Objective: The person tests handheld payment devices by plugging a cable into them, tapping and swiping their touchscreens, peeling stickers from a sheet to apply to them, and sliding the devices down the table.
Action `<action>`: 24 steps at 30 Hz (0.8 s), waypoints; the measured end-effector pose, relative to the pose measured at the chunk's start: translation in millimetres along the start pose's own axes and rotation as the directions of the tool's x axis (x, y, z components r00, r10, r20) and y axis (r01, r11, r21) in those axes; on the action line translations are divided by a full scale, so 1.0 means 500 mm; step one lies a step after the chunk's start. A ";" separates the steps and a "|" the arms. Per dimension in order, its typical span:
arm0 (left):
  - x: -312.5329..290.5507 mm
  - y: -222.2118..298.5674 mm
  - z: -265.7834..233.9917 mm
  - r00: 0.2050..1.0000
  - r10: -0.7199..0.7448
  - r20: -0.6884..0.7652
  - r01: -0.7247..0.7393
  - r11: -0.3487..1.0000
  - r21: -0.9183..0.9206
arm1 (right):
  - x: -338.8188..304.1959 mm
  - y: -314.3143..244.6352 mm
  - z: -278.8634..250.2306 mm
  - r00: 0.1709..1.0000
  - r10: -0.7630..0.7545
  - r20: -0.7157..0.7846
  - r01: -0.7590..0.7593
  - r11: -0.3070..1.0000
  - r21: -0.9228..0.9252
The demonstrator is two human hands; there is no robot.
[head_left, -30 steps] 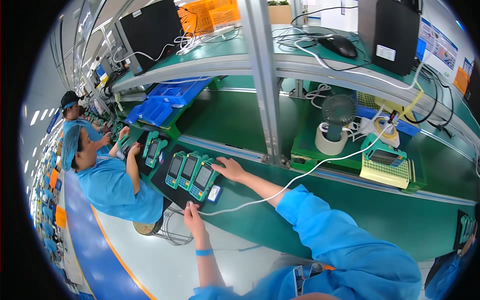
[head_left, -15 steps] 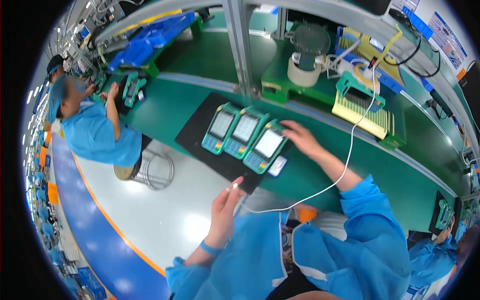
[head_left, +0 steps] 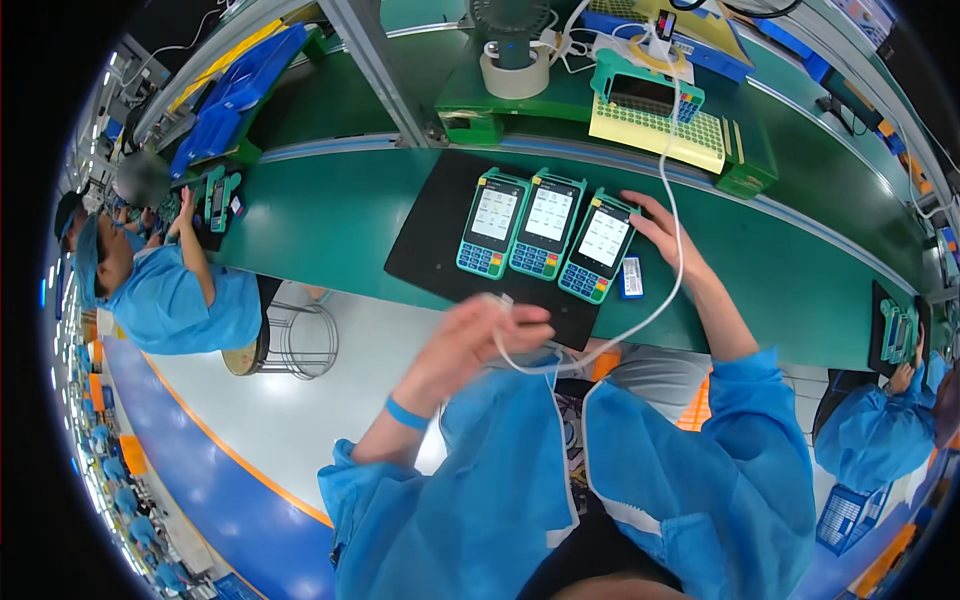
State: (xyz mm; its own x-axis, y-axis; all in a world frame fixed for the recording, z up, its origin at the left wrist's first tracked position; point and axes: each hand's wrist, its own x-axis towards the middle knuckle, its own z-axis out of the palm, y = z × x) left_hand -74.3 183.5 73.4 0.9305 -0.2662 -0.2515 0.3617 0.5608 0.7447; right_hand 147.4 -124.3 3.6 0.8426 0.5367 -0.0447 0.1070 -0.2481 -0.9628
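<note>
Head view: a worker's left hand, blurred, curls half closed around the plug end of a white cable above the near edge of a black mat; the right hand, loosely open and gripping nothing, rests its fingertips at the upper right edge of the right-hand card machine; that machine lies face up, screen lit, beside a middle card machine and a left-hand card machine, all three on the mat; a small blue-and-white pack sits just right of them on the green table; a co-worker in blue sits farther left.
</note>
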 end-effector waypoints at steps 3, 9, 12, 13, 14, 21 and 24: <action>0.033 0.090 -0.118 0.896 0.415 -0.161 -0.401 0.909 0.113 | -0.014 0.000 0.017 0.991 -0.011 -0.136 0.009 1.000 -0.016; 0.124 0.175 -0.389 0.453 0.785 -0.423 -0.361 0.595 0.718 | -0.017 -0.038 0.077 0.947 -0.235 -0.221 0.146 0.923 -0.356; 0.187 0.114 -0.379 0.596 0.685 -0.419 -0.322 0.682 0.657 | -0.059 -0.042 0.082 0.912 -0.279 -0.302 0.121 0.884 -0.451; 0.200 0.114 -0.365 0.606 0.682 -0.409 -0.332 0.684 0.649 | -0.077 -0.045 0.084 0.904 -0.277 -0.326 0.112 0.889 -0.444; 0.208 0.107 -0.354 0.637 0.670 -0.381 -0.348 0.691 0.633 | -0.102 -0.054 0.087 0.897 -0.297 -0.326 0.107 0.864 -0.492; 0.181 -0.015 -0.249 0.649 0.628 -0.429 -0.315 0.736 0.599 | -0.159 -0.054 0.135 0.905 -0.260 -0.337 -0.025 0.758 -0.651; 0.183 -0.042 -0.205 0.635 0.639 -0.434 -0.308 0.725 0.616 | -0.170 -0.063 0.107 0.914 -0.226 -0.336 -0.070 0.730 -0.680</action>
State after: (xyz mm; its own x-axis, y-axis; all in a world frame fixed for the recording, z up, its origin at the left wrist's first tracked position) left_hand 9.1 228.1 -28.7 0.8469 0.5296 0.0472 -0.0591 0.0056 0.9982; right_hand 43.9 -119.0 23.7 0.9237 0.2755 0.2661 0.3781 -0.7671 -0.5182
